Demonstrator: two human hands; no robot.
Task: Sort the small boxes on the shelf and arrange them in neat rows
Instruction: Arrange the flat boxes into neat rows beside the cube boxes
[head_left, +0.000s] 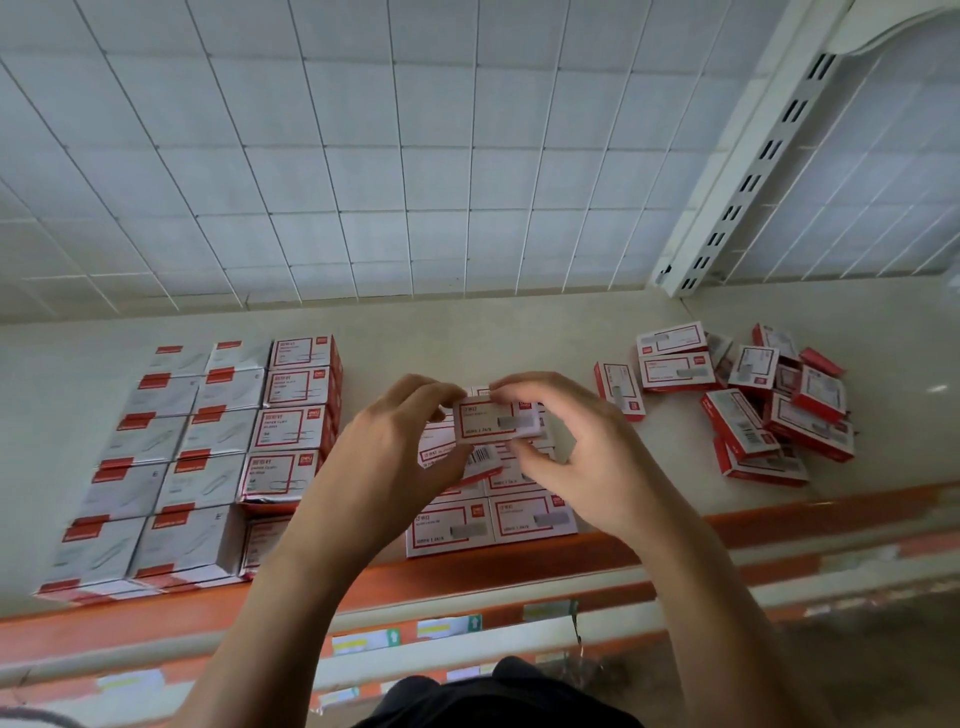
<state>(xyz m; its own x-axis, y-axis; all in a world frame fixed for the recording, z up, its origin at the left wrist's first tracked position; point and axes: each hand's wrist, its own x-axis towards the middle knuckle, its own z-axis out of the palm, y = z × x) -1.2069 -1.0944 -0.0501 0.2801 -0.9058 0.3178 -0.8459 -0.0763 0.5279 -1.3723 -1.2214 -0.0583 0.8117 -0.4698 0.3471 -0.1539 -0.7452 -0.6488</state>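
Head camera: I am pinching one small box (493, 423) with curled fingers of my left hand (384, 467) and right hand (592, 462), above the middle rows (493, 522) on the shelf (467, 332).

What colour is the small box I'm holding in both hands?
The small box is white with a red border; head view shows it.

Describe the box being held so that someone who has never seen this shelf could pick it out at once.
Find the pale shelf with the orange front edge. Near its middle, between neat rows on the left and a loose pile on the right, the left hand and right hand meet. The box is pinched between them, raised above those lying flat.
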